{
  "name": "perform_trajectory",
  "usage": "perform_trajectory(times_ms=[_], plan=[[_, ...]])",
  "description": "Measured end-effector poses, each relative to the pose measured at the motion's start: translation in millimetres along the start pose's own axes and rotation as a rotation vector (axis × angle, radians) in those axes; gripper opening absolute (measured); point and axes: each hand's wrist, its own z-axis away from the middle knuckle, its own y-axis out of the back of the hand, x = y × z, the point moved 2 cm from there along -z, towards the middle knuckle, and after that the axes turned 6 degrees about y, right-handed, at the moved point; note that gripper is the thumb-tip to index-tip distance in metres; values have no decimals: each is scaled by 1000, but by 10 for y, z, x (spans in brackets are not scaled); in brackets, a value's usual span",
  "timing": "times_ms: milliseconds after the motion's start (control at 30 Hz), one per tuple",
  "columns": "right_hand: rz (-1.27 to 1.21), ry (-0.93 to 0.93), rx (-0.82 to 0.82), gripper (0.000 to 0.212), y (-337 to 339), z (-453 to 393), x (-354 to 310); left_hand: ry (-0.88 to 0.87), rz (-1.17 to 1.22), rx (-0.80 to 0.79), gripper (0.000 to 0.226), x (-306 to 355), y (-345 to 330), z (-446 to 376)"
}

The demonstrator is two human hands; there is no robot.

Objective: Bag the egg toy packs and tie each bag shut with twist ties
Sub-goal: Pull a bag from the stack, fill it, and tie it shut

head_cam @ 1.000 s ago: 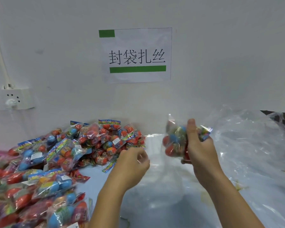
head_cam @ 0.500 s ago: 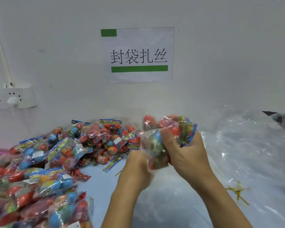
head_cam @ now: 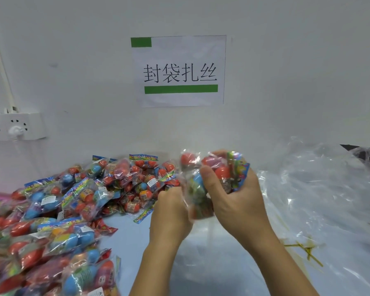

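My right hand (head_cam: 233, 201) grips a bundle of egg toy packs (head_cam: 214, 174) with red and blue eggs, raised above the table in front of the wall. Clear bag film covers the bundle's left side. My left hand (head_cam: 171, 212) sits just left of the bundle, fingers curled and pinching that clear bag (head_cam: 186, 189) at its lower left edge. A large pile of egg toy packs (head_cam: 58, 210) covers the table's left side. Gold twist ties (head_cam: 303, 248) lie under clear plastic at the right.
A heap of clear plastic bags (head_cam: 320, 189) fills the right side of the pale blue table (head_cam: 128, 238). The white wall carries a paper sign (head_cam: 179, 71) and a power strip (head_cam: 17, 126) at the left.
My right hand carried the bundle left and up toward the middle. My left hand rose to meet it and took hold of the clear bag film at the bundle's side.
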Motion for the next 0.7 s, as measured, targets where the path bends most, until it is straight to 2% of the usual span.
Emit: perform_trajectory(times_ms=[67, 133, 233, 300, 367, 467, 533, 600, 700], plan=[[94, -126, -78, 37, 48, -2, 83, 59, 71, 6, 36, -19, 2, -4], [242, -159, -104, 35, 155, -22, 126, 144, 210, 10, 40, -80, -11, -21], [671, -115, -172, 39, 325, -42, 186, 217, 363, 34, 15, -120, -5, -47], [889, -83, -196, 39, 364, -30, 216, 212, 402, 46, 11, -113, -11, -59], [867, -66, -172, 38, 358, -38, 198, 201, 415, 46, 11, -95, -35, -62], [582, -109, -142, 30, 351, -82, 140, 198, 380, 47, 12, -110, -74, -70], [470, -176, -274, 31, 341, -73, 117, 214, 387, 63, 11, -143, -79, -79], [504, -237, -443, 39, 325, -28, 127, 226, 353, 67, 15, -181, -91, -91], [578, -239, -494, 31, 322, -8, 136, 251, 328, 70, 17, -205, -124, -84]])
